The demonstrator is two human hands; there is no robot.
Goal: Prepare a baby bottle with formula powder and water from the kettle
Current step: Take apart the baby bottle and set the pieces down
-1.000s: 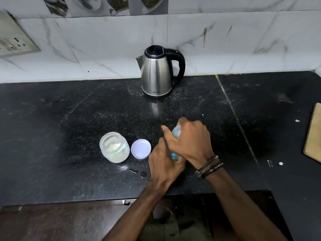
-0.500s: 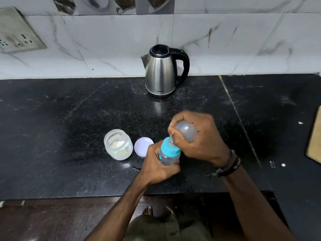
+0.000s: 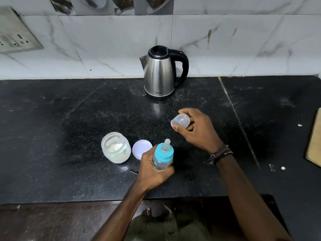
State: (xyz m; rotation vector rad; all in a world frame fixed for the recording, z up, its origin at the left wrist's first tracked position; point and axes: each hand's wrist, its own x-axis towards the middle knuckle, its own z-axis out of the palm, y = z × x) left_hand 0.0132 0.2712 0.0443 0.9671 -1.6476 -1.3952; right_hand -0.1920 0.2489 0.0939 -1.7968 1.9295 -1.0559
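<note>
Above counter [image 3: 69, 119]: left hand [image 3: 152, 169] grips bottle [image 3: 163, 157]; right hand [image 3: 199, 133] holds cap [image 3: 180, 121].

One stainless-steel electric kettle [image 3: 159, 73] stands on the one black table [image 3: 52, 119]. There is one baby bottle [image 3: 163, 156], one clear bottle cap [image 3: 180, 121], one open glass jar [image 3: 116, 147] with white powder, and one white jar lid [image 3: 141, 149]. Two hands show: the left hand [image 3: 152, 171] and right hand [image 3: 199, 131]. One wall socket plate [image 3: 15, 35] and one wooden board [image 3: 315, 140] complete the count.
</note>
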